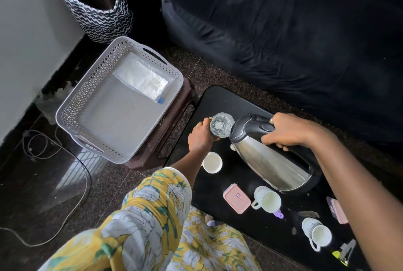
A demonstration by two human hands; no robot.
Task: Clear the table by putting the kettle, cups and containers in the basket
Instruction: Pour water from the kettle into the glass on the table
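My right hand (287,131) grips the black handle of the steel kettle (270,161), which stands on the black table (222,100). My left hand (199,135) is wrapped around a clear glass (221,124) just left of the kettle's lid. Three white cups rest on the table: one (212,162) below my left hand, one (269,200) in the middle, one (318,234) at the near right. A pink container (236,197) lies beside the middle cup; another pink container (337,209) shows partly behind my right forearm. The grey lattice basket (72,107) sits on a brown stool (172,118) to the left.
A clear zip bag (141,79) lies inside the basket. A dark sofa (283,31) runs behind the table. A zigzag-patterned hamper (102,20) stands at the back left. A white cable (65,216) trails over the floor. Small clips and a purple item lie at the table's near edge.
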